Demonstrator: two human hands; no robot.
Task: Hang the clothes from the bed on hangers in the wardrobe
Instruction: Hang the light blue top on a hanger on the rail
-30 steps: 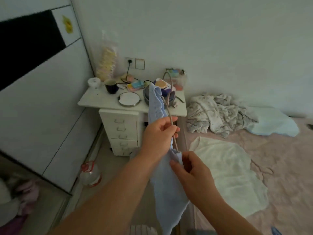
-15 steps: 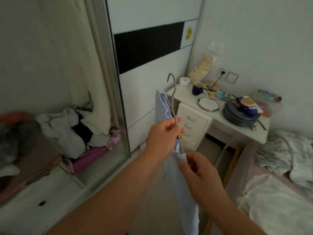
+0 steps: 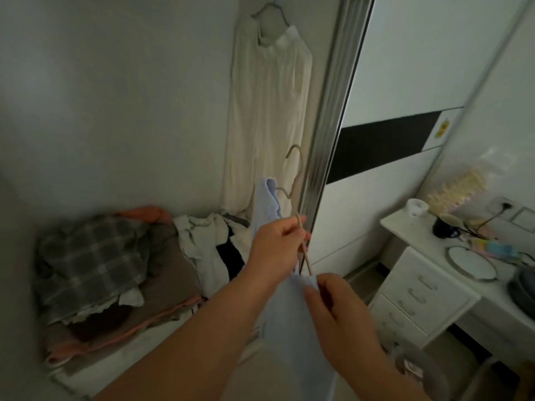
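open wardrobe (image 3: 324, 140) holds cream garment (image 3: 269, 117); heaped clothes (image 3: 115, 261) below

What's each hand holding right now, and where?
Left hand grips the hanger on its sloping arm below the hook; right hand pinches the light blue garment at its top edge.

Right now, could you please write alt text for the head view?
Two hands hold a pale blue garment on a hanger before an open wardrobe: the left hand grips the hanger, the right hand pinches the fabric. A cream garment hangs inside above piled clothes.
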